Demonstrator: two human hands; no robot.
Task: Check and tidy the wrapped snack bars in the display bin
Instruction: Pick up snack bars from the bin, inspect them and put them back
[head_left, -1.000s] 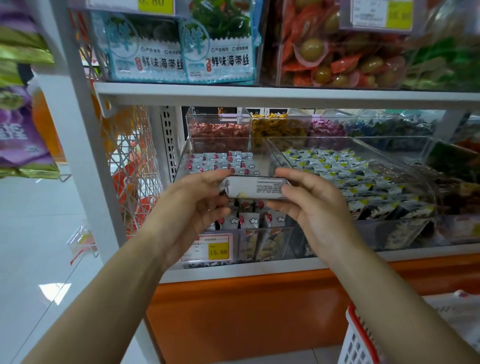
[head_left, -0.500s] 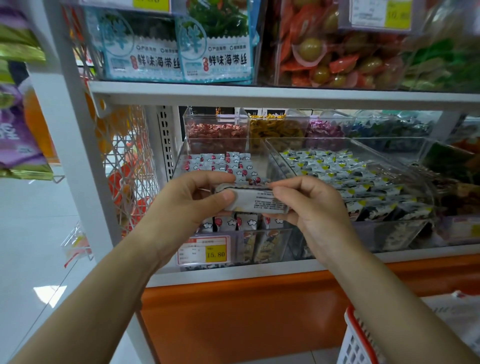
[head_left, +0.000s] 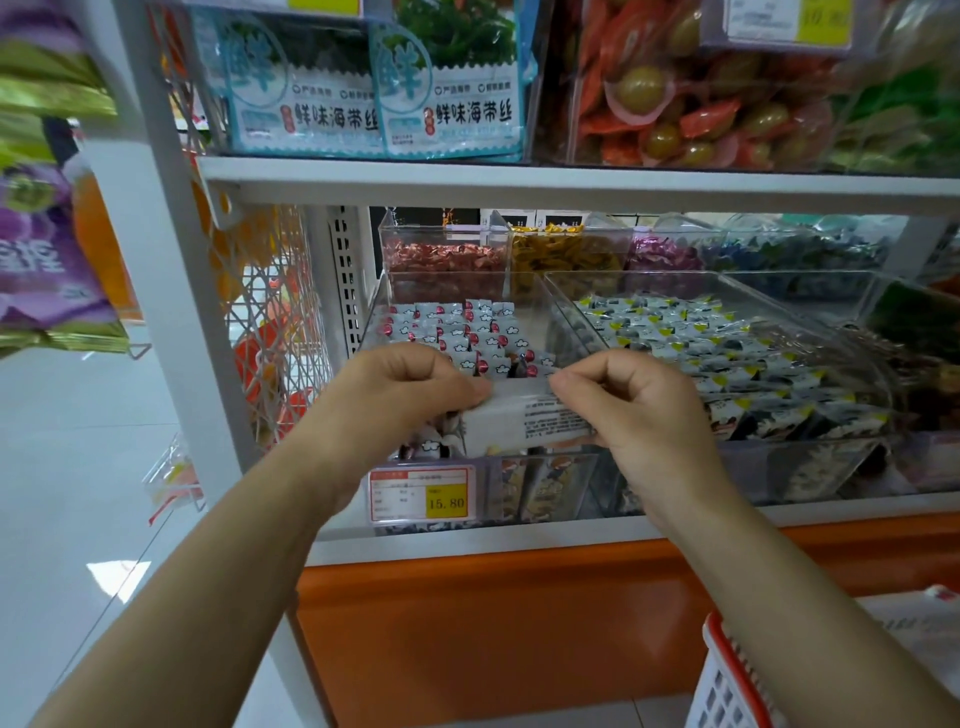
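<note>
A white wrapped snack bar (head_left: 524, 422) with small black print on its back sits between both hands, just above the front of the clear display bin (head_left: 540, 332). My left hand (head_left: 400, 400) pinches its left end and my right hand (head_left: 639, 410) pinches its right end. Behind them, several matching bars (head_left: 457, 332) with red dots and cloud marks stand in rows in the bin. The front rows are hidden by my hands.
A second clear bin (head_left: 810, 291) of yellow-marked bars stands to the right. A price tag (head_left: 421, 493) reading 15.80 hangs on the bin front. A shelf board (head_left: 571, 184) runs overhead with seaweed packs on it. A white-and-red basket (head_left: 727, 680) sits at the lower right.
Both hands have lowered the bar from above the bin toward its front rows, and the bar has tilted so its printed back faces up.
</note>
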